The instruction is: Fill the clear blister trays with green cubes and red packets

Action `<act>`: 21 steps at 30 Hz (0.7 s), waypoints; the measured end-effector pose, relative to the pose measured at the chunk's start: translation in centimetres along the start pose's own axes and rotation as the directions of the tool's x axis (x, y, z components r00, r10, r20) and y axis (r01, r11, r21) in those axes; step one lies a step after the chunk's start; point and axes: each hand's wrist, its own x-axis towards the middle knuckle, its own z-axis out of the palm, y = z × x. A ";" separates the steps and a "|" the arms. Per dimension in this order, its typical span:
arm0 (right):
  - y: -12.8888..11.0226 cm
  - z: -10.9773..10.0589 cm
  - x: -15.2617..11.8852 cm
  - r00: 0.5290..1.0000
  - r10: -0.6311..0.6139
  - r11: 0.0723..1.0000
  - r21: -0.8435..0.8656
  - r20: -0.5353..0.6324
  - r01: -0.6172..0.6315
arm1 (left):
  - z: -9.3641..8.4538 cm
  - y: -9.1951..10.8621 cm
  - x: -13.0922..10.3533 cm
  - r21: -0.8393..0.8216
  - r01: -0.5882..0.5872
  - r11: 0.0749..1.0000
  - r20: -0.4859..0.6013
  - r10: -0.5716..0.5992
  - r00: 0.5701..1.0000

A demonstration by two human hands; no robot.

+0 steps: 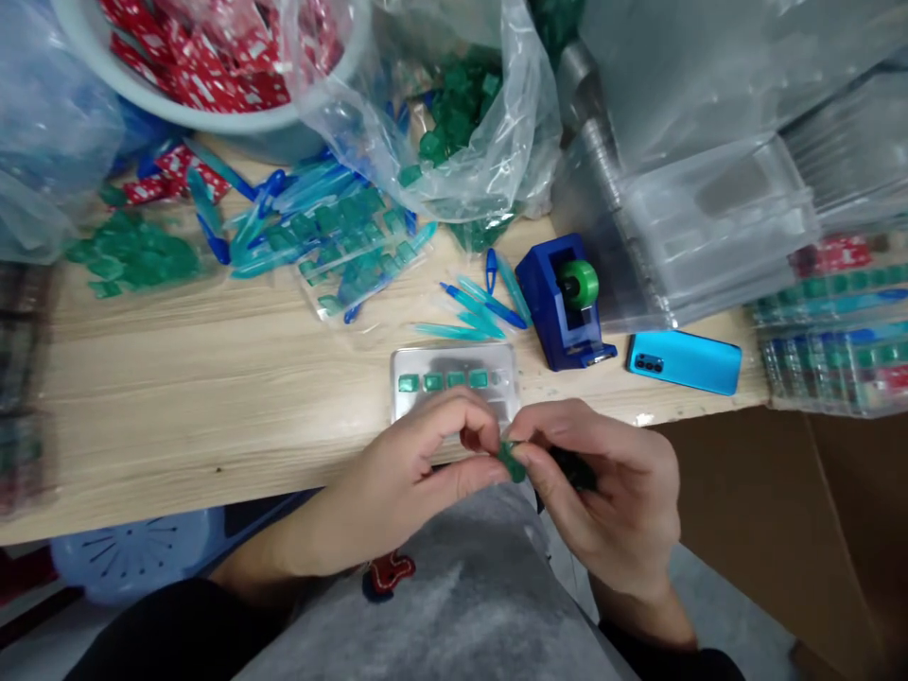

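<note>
A small translucent green piece point(512, 462) is between my two hands at the table's front edge. My left hand point(440, 454) pinches its left side with thumb and forefinger, while my right hand point(602, 482) grips the other side. Darker green bits point(573, 467) show inside the curled fingers of my right hand, partly hidden. Just beyond, a clear plastic tray point(454, 357) lies flat with several green squares point(432, 381) in a row; my left hand covers its lower part.
A blue tape dispenser point(550, 322) and a blue phone point(685, 361) are at the right. Blue and turquoise pen-like sticks point(475, 307) lie beyond the tray. Behind are a bag of green pieces point(461, 113), a tub of red packets point(213, 118), and stacked clear trays point(724, 208).
</note>
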 end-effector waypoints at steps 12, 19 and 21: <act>-0.4 -0.6 0.3 0.940 0.278 0.815 0.468 0.200 -0.341 | 0.0 1.0 0.1 -0.157 0.065 0.986 0.088 -0.051 0.995; -0.5 -1.0 0.5 0.911 0.385 0.775 0.485 0.148 -0.406 | 0.1 0.5 0.4 -0.321 0.111 0.941 0.078 -0.091 0.993; -0.4 -1.1 0.5 0.901 0.399 0.747 0.509 0.171 -0.427 | 0.3 0.4 0.4 -0.346 0.099 0.933 0.056 -0.085 0.995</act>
